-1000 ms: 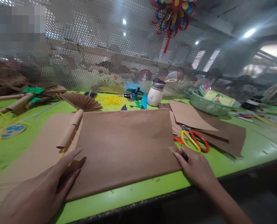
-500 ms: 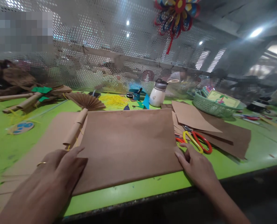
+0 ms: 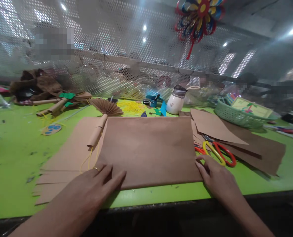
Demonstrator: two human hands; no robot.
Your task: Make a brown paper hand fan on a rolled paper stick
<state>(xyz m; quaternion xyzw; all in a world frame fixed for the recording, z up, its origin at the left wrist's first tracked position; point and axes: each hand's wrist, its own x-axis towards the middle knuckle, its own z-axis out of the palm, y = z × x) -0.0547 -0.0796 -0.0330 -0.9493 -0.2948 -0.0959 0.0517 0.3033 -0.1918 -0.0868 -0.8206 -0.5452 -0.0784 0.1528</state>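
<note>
Here my left hand [image 3: 98, 186] lies loosely spread on kraft paper [image 3: 150, 148], near table's [image 3: 166, 194] front edge; right hand [image 3: 218, 174] touches it, grip unclear.

green table [image 3: 10, 177] with brown paper [image 3: 151, 151], bottle [image 3: 175, 103], yellow shreds [image 3: 131, 108]

The plain brown paper sheet [image 3: 148, 149] lies broadly flat on the green tabletop [image 3: 161, 195]. Faint creases mark its surface.
</note>
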